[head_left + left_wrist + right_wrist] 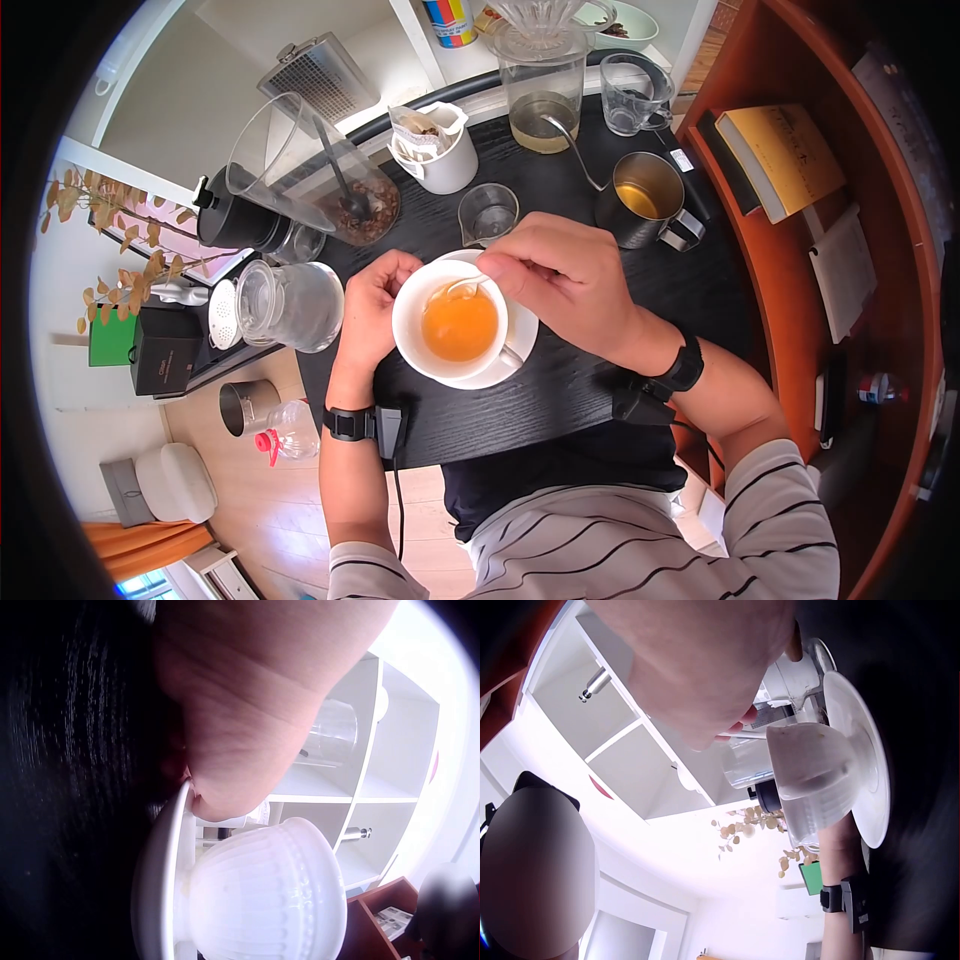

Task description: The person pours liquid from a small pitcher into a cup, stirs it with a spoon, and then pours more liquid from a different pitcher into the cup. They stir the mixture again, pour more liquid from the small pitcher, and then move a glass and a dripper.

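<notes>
A white cup (259,892) with ribbed sides stands on a white saucer (522,325) near the table's front edge. Amber liquid (458,325) fills much of the cup. My left hand (368,312) is at the left of the cup and grips the saucer's rim; in the left wrist view the thumb lies right over that rim. Above the cup, my right hand (565,280) pinches the handle of a small white spoon (746,735). The spoon's lower end is in the liquid. Most of the right fingers are hidden behind the hand in the head view.
Behind the cup is a small glass (488,212). A metal pitcher (640,215) with a thin spout stands right. To the left are a glass jar (290,305) and a tall vessel of dark pieces (375,210). A white mug (450,165) and a dripper server (545,115) stand farther back.
</notes>
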Demonstrator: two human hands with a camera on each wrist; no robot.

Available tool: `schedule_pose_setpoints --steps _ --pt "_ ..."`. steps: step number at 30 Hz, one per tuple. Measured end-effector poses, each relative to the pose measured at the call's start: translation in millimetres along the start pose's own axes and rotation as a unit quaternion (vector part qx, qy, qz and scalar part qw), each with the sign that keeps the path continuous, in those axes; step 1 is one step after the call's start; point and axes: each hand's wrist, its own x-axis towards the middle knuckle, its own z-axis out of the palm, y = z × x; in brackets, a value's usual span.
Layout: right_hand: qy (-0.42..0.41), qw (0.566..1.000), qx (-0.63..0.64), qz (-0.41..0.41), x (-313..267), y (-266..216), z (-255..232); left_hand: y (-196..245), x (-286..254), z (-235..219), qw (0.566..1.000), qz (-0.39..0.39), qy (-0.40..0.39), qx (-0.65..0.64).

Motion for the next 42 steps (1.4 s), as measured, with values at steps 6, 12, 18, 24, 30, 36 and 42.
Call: schedule_pose_setpoints --steps 6,12,18,24,30,36,42 --pt "-0.024 0.999 0.037 -0.01 0.6 -0.2 4.0 -2.1 0.1 -0.5 1.0 0.0 0.0 0.001" --pt "-0.094 0.993 0.074 0.003 1.3 -6.5 -1.0 -4.9 0.3 -0.8 1.0 0.005 -0.001 0.001" --pt "-0.013 0.999 0.052 -0.002 0.5 -2.2 1.6 -4.0 0.1 -0.7 1.0 0.004 0.001 0.0" --pt "-0.004 1.0 -0.001 0.015 -1.1 0.0 -1.4 -1.3 0.3 0.0 1.0 0.001 0.0 0.0" --pt "-0.017 0.999 0.036 0.004 0.9 -2.5 2.2 -1.0 0.0 0.1 1.0 0.001 0.0 0.003" --pt "-0.096 0.994 0.04 -0.038 1.0 -5.2 -1.6 -4.0 0.1 -0.6 1.0 0.003 -0.001 -0.003" --pt "-0.071 0.996 0.034 -0.036 -0.1 0.9 1.7 -3.7 0.0 -0.6 1.0 -0.002 -0.003 -0.005"
